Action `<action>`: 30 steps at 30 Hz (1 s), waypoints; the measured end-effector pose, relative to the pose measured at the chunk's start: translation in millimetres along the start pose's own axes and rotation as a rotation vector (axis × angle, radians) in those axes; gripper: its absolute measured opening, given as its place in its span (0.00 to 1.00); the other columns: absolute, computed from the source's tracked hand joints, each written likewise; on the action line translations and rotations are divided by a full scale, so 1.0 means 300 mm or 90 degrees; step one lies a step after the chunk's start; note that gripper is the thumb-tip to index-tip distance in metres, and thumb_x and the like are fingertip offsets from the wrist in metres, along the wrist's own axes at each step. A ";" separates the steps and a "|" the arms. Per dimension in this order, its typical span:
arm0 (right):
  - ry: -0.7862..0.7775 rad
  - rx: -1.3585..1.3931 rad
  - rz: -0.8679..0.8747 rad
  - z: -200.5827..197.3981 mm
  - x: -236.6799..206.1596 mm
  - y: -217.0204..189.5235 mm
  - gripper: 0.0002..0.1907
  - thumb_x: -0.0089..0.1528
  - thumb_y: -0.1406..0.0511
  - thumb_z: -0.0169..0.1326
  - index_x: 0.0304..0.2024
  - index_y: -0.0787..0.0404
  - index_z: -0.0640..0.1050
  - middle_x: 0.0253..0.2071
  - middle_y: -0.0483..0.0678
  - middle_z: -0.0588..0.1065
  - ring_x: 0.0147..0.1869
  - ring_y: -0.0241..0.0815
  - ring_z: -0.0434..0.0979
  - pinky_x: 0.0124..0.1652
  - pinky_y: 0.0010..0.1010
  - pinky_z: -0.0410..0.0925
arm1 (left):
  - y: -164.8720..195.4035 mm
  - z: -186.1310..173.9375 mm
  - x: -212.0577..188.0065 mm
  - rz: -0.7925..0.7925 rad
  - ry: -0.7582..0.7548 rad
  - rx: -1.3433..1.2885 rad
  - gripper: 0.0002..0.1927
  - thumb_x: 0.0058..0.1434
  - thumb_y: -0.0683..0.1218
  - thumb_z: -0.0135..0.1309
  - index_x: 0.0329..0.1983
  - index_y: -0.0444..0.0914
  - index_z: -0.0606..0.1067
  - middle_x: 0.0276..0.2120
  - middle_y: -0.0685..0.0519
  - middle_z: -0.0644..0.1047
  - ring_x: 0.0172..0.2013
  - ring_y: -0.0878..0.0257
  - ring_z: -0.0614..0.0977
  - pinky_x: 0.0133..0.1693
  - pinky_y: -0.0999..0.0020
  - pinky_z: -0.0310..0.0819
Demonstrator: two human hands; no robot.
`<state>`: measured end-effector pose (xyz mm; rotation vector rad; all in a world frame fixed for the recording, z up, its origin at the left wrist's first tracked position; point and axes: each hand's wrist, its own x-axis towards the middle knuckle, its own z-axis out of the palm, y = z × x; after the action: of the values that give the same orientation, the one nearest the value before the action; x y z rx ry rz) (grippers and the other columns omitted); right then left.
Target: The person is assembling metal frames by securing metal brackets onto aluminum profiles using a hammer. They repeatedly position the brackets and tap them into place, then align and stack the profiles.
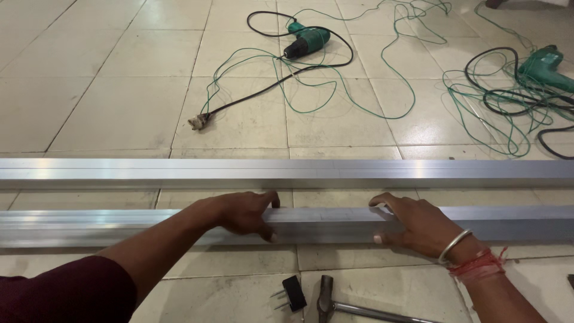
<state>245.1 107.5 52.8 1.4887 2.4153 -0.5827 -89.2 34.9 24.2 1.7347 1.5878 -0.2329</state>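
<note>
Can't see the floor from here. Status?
Left hand and right hand grip near aluminium bar. Second bar beyond it. Hammer, plug close by.

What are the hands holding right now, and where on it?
Both the left hand and right hand grip the nearer aluminium bar around its middle.
</note>
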 end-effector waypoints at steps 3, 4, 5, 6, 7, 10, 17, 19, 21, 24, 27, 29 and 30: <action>0.064 -0.020 -0.082 -0.005 -0.010 -0.017 0.44 0.48 0.48 0.71 0.65 0.42 0.68 0.62 0.46 0.71 0.65 0.51 0.70 0.63 0.42 0.62 | -0.026 -0.003 0.015 -0.004 -0.034 -0.017 0.42 0.57 0.64 0.56 0.71 0.43 0.61 0.62 0.41 0.74 0.62 0.46 0.75 0.63 0.50 0.67; 0.098 -0.036 -0.118 -0.006 -0.013 -0.022 0.47 0.45 0.49 0.73 0.65 0.42 0.68 0.65 0.47 0.69 0.66 0.53 0.67 0.63 0.44 0.60 | -0.036 -0.005 0.024 -0.003 -0.040 -0.038 0.42 0.58 0.65 0.54 0.72 0.43 0.61 0.64 0.43 0.71 0.64 0.47 0.72 0.64 0.50 0.64; 0.118 -0.036 -0.153 -0.001 -0.016 -0.028 0.49 0.43 0.51 0.74 0.66 0.42 0.68 0.64 0.47 0.70 0.65 0.53 0.68 0.63 0.44 0.60 | -0.045 -0.007 0.032 -0.003 -0.045 -0.058 0.43 0.59 0.67 0.53 0.73 0.43 0.61 0.67 0.44 0.69 0.67 0.48 0.69 0.66 0.50 0.61; 0.139 -0.036 -0.187 0.007 -0.018 -0.037 0.51 0.41 0.53 0.75 0.66 0.43 0.68 0.63 0.47 0.71 0.65 0.53 0.68 0.63 0.44 0.61 | -0.055 -0.009 0.039 -0.002 -0.050 -0.079 0.43 0.59 0.68 0.51 0.74 0.44 0.61 0.70 0.46 0.66 0.70 0.49 0.66 0.68 0.51 0.58; 0.159 -0.036 -0.220 0.015 -0.019 -0.046 0.53 0.39 0.55 0.75 0.67 0.44 0.68 0.62 0.47 0.71 0.64 0.53 0.69 0.63 0.44 0.62 | -0.065 -0.012 0.046 -0.011 -0.051 -0.073 0.44 0.60 0.69 0.50 0.74 0.43 0.60 0.71 0.46 0.65 0.71 0.49 0.64 0.69 0.51 0.56; 0.148 -0.042 -0.187 0.038 -0.023 -0.066 0.52 0.40 0.57 0.78 0.66 0.41 0.69 0.61 0.44 0.72 0.62 0.51 0.70 0.63 0.44 0.61 | -0.077 -0.011 0.053 -0.017 -0.062 -0.060 0.43 0.62 0.72 0.43 0.73 0.42 0.62 0.72 0.47 0.64 0.72 0.50 0.63 0.70 0.51 0.54; 0.264 -0.017 -0.277 0.053 -0.027 -0.064 0.51 0.34 0.60 0.78 0.61 0.44 0.72 0.60 0.49 0.72 0.59 0.56 0.71 0.56 0.46 0.64 | -0.050 -0.008 0.060 -0.079 -0.105 -0.065 0.48 0.62 0.77 0.22 0.73 0.45 0.64 0.72 0.44 0.63 0.74 0.45 0.59 0.70 0.40 0.52; 0.286 -0.015 -0.300 0.056 -0.027 -0.058 0.48 0.35 0.62 0.77 0.59 0.46 0.74 0.58 0.49 0.73 0.56 0.55 0.73 0.55 0.45 0.66 | -0.058 -0.014 0.064 -0.073 -0.109 -0.068 0.50 0.61 0.78 0.20 0.72 0.45 0.67 0.72 0.43 0.64 0.73 0.44 0.61 0.70 0.41 0.53; 0.299 -0.012 -0.326 0.063 -0.019 -0.055 0.42 0.38 0.63 0.74 0.57 0.49 0.76 0.53 0.49 0.75 0.54 0.53 0.76 0.51 0.42 0.70 | -0.077 -0.021 0.067 -0.066 -0.111 -0.078 0.50 0.61 0.78 0.19 0.71 0.45 0.68 0.71 0.44 0.65 0.72 0.44 0.62 0.70 0.42 0.53; 0.316 -0.008 -0.355 0.073 -0.011 -0.045 0.36 0.42 0.65 0.71 0.55 0.51 0.78 0.47 0.48 0.78 0.49 0.50 0.80 0.46 0.37 0.75 | -0.087 -0.018 0.077 -0.052 -0.099 -0.094 0.51 0.59 0.80 0.22 0.72 0.45 0.66 0.72 0.45 0.63 0.73 0.45 0.60 0.70 0.41 0.52; 0.327 -0.001 -0.357 0.084 0.000 -0.029 0.34 0.45 0.64 0.69 0.55 0.51 0.79 0.45 0.48 0.80 0.47 0.48 0.82 0.45 0.37 0.76 | -0.070 -0.021 0.081 -0.067 -0.097 -0.078 0.53 0.52 0.82 0.27 0.72 0.49 0.68 0.72 0.45 0.64 0.73 0.44 0.60 0.68 0.36 0.52; 0.326 -0.003 -0.328 0.091 0.012 -0.015 0.33 0.46 0.63 0.68 0.56 0.50 0.79 0.45 0.48 0.81 0.48 0.49 0.82 0.47 0.38 0.76 | -0.054 -0.034 0.070 -0.045 -0.097 -0.024 0.52 0.54 0.81 0.39 0.70 0.43 0.68 0.69 0.42 0.67 0.71 0.42 0.65 0.67 0.36 0.56; 0.320 -0.008 -0.302 0.096 0.016 -0.008 0.33 0.46 0.62 0.69 0.55 0.50 0.79 0.45 0.47 0.81 0.49 0.49 0.82 0.48 0.39 0.75 | -0.045 -0.034 0.059 -0.034 -0.097 0.001 0.52 0.54 0.80 0.44 0.69 0.40 0.68 0.68 0.40 0.68 0.69 0.41 0.67 0.66 0.36 0.58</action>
<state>240.6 97.3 25.7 1.1549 3.1921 -0.2946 -101.3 54.3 15.3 1.6364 1.5236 -0.3831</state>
